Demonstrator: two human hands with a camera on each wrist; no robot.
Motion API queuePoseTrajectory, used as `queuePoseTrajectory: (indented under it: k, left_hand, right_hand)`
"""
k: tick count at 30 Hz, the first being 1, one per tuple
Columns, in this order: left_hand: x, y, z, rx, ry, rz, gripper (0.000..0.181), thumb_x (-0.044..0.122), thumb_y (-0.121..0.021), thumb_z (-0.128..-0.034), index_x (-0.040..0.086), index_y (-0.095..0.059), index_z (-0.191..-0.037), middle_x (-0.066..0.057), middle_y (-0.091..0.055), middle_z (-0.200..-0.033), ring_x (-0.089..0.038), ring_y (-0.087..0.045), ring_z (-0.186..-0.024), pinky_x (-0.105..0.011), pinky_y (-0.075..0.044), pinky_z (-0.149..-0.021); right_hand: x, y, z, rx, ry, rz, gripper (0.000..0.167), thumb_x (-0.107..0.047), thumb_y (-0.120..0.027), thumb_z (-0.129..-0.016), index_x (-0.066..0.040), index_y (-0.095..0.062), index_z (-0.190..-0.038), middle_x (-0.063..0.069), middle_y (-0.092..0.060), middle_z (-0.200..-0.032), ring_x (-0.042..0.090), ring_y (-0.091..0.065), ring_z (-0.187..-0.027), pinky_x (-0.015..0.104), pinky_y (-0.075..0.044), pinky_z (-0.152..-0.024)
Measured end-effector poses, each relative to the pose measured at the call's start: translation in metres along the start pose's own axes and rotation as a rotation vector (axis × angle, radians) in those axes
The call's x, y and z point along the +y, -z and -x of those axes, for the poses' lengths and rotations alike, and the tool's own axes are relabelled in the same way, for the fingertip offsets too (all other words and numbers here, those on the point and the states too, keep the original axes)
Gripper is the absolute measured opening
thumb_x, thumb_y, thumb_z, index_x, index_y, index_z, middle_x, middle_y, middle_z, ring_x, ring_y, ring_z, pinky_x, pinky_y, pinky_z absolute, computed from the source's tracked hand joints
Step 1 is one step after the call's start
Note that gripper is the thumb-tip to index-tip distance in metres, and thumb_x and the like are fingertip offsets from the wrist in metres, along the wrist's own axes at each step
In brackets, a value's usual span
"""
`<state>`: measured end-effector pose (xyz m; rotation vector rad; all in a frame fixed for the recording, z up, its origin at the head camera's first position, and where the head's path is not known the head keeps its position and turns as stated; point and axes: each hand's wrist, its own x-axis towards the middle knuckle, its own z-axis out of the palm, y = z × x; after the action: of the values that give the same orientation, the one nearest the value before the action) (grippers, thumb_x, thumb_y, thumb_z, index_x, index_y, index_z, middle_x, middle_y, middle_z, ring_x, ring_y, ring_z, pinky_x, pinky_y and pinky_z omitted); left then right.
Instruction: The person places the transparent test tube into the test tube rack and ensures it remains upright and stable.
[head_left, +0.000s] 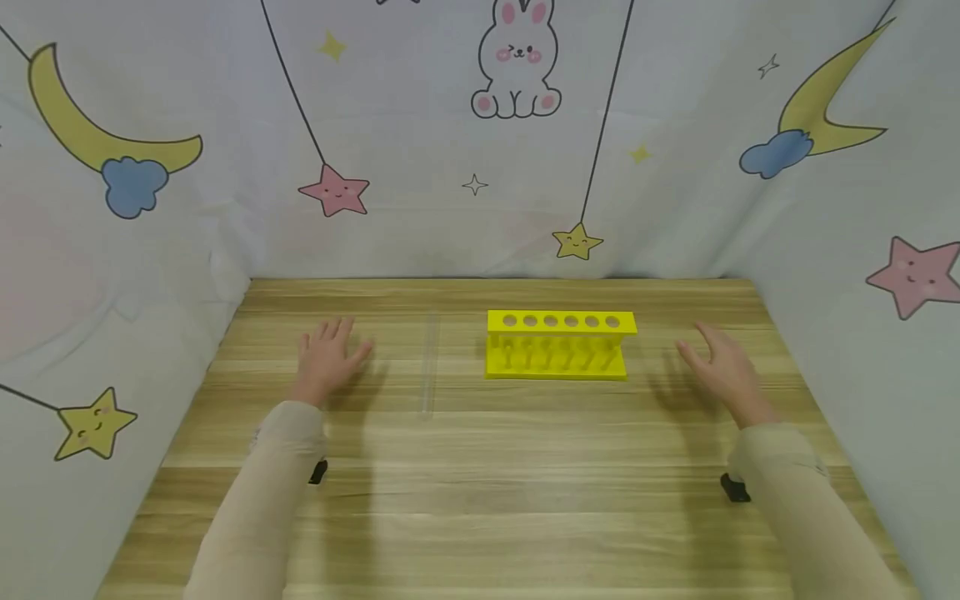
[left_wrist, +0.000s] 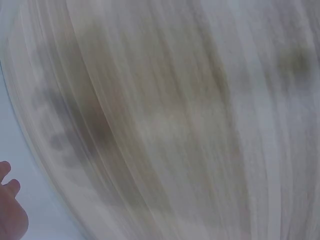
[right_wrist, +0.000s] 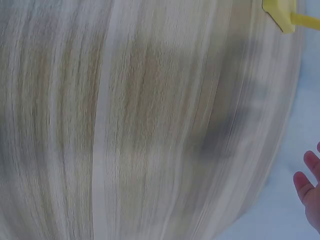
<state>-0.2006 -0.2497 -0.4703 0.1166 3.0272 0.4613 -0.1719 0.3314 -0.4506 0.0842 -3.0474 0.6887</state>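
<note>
A yellow rack point(head_left: 555, 373) with a row of round holes along its top stands near the back of the table. To its left lies a thin clear rod or tube point(head_left: 429, 367), pointing front to back. The left hand point(head_left: 327, 358), fingers spread and holding nothing, is left of the clear piece. Right of the rack is the right hand point(head_left: 722, 368), empty, its thumb and fingers apart. Only fingertips of the left hand point(left_wrist: 11, 207) show in the left wrist view, and part of the right hand point(right_wrist: 311, 192) in the right wrist view.
The wooden table point(head_left: 525, 492) reaches back to a white curtain point(head_left: 420, 233) printed with stars, moons and a rabbit, which also hangs at both sides. A corner of the yellow rack point(right_wrist: 281, 14) shows in the right wrist view.
</note>
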Motion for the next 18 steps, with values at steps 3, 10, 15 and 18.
queuePoseTrajectory:
  k: [3, 10, 15, 18]
  left_hand:
    - [0.001, -0.003, -0.001, 0.004, -0.003, 0.011, 0.066, 0.045, -0.039, -0.0904, 0.004, -0.022, -0.139, -0.024, -0.023, -0.141, -0.042, -0.019, -0.129, -0.063, -0.008, -0.101]
    - [0.003, -0.008, -0.004, -0.008, -0.004, 0.058, 0.070, 0.052, -0.033, -0.0895, 0.005, -0.022, -0.139, -0.022, -0.022, -0.143, -0.037, -0.022, -0.131, -0.061, -0.011, -0.102]
    - [0.008, -0.010, -0.007, -0.009, -0.009, 0.105, 0.065, 0.043, -0.039, -0.0904, 0.003, -0.022, -0.139, -0.022, -0.024, -0.142, -0.040, -0.025, -0.128, -0.059, -0.016, -0.102]
    - [0.013, -0.011, -0.009, -0.016, -0.005, 0.137, 0.063, 0.039, -0.041, -0.0904, 0.003, -0.023, -0.138, -0.023, -0.026, -0.141, -0.040, -0.027, -0.127, -0.056, -0.021, -0.103]
  right_hand:
    - [-0.003, -0.002, 0.000, 0.020, -0.012, -0.024, 0.064, -0.046, -0.036, -0.091, 0.002, -0.031, -0.133, 0.030, -0.032, -0.133, 0.049, -0.028, -0.120, 0.060, -0.022, -0.098]
    - [-0.009, -0.005, -0.003, 0.051, -0.020, -0.085, 0.063, -0.044, -0.038, -0.091, 0.004, -0.033, -0.132, 0.030, -0.037, -0.130, 0.047, -0.036, -0.115, 0.059, -0.029, -0.093]
    - [-0.013, -0.007, -0.006, 0.059, -0.025, -0.112, 0.063, -0.044, -0.038, -0.091, 0.003, -0.033, -0.132, 0.029, -0.038, -0.130, 0.045, -0.039, -0.113, 0.059, -0.032, -0.089]
    - [-0.017, -0.008, -0.009, 0.072, -0.015, -0.130, 0.062, -0.043, -0.039, -0.091, 0.004, -0.035, -0.131, 0.029, -0.039, -0.129, 0.045, -0.040, -0.112, 0.058, -0.033, -0.089]
